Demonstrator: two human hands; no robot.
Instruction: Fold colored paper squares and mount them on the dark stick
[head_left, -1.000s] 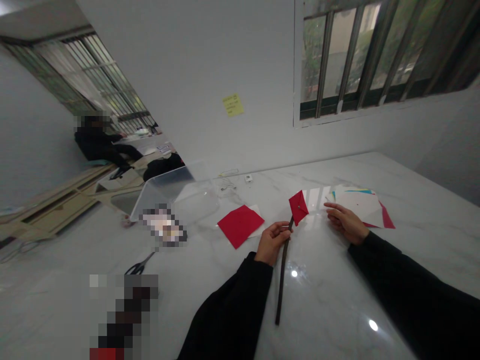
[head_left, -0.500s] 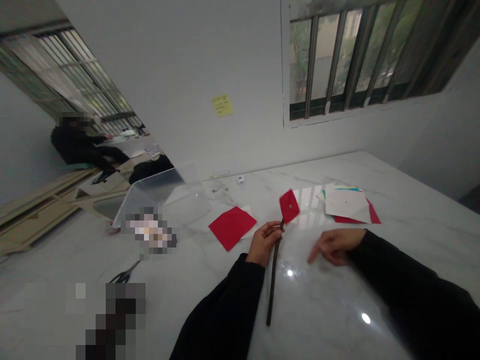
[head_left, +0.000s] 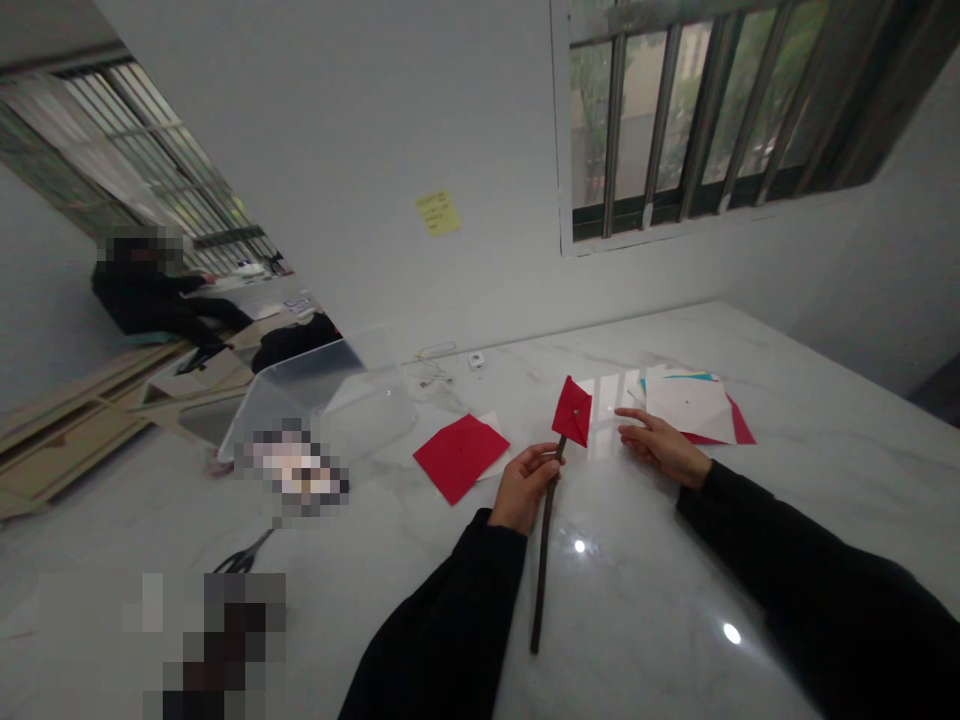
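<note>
My left hand (head_left: pixel 527 487) is closed around the upper part of a thin dark stick (head_left: pixel 543 570). At the stick's top end sits a folded piece of red paper (head_left: pixel 571 412) with a small pin-like dot in its middle. My right hand (head_left: pixel 664 448) hovers to the right of it, fingers stretched out to the left, holding nothing. Left of my left hand a square red sheet (head_left: pixel 459 457) lies over a white one. Beyond my right hand is a stack of paper sheets (head_left: pixel 688 405) in white, red, blue and yellow.
A clear plastic box (head_left: pixel 322 395) stands at the left, with scissors (head_left: pixel 241 560) in front of it. A cable (head_left: pixel 435 370) and a small white block (head_left: pixel 476 360) lie near the wall. A person in black (head_left: pixel 157 295) sits far left. The table (head_left: pixel 645 620) is white marble.
My right hand has moved up and away from me, its fingers now extended. The red paper at the stick's top has turned. My left hand still holds the stick.
</note>
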